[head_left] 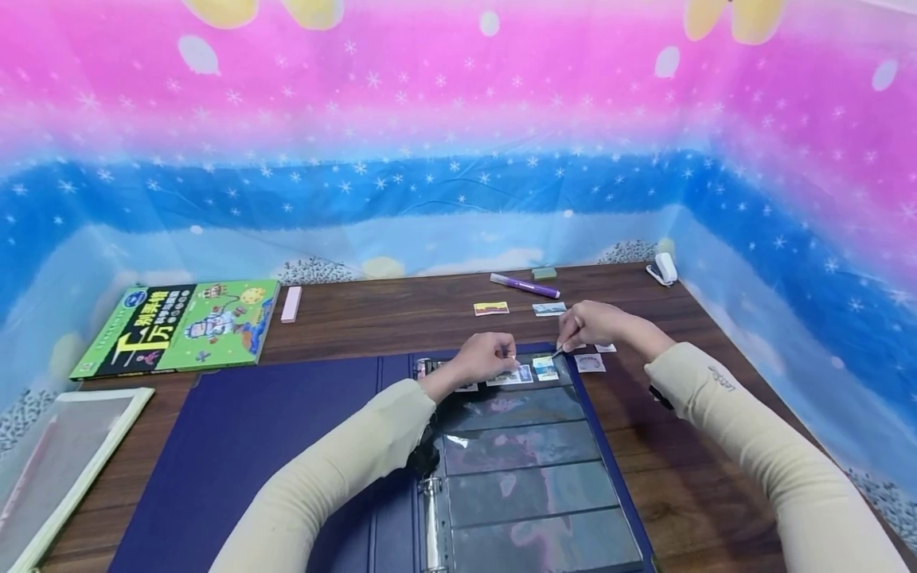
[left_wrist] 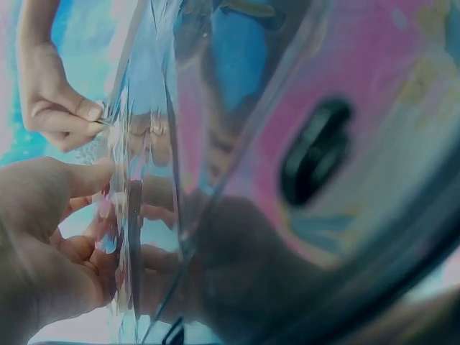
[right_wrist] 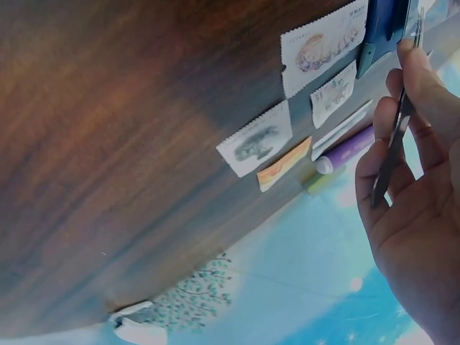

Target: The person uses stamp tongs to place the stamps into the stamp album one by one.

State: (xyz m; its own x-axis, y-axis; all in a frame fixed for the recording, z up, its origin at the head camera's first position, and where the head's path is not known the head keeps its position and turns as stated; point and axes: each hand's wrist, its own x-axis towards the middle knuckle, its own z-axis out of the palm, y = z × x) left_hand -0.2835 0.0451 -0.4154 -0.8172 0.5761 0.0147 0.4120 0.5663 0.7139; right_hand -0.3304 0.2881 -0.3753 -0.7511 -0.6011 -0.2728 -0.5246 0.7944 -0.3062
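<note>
A stamp album [head_left: 516, 446] lies spread on the table, its right page black with rows of clear pockets. Stamps sit along its top row, among them a blue-and-yellow stamp [head_left: 545, 368]. My left hand [head_left: 487, 356] is at that row with bent fingers touching the page; whether they pinch the film cannot be made out. Tweezers [right_wrist: 394, 147] are pinched in my right hand [head_left: 591, 324], their tips at the page's upper right corner beside the blue-and-yellow stamp. In the right wrist view, a large stamp [right_wrist: 323, 44] and a grey-pictured stamp [right_wrist: 255, 142] lie on the wood near the album.
Behind the album lie a yellow-red stamp [head_left: 490, 308], a bluish stamp [head_left: 549, 309], a purple marker [head_left: 525, 286] and a green block [head_left: 544, 273]. A white stapler-like object [head_left: 664, 269] is at the back right. Leftward are a pink box [head_left: 290, 304], a green book [head_left: 179, 328] and a pale-framed panel [head_left: 72, 461].
</note>
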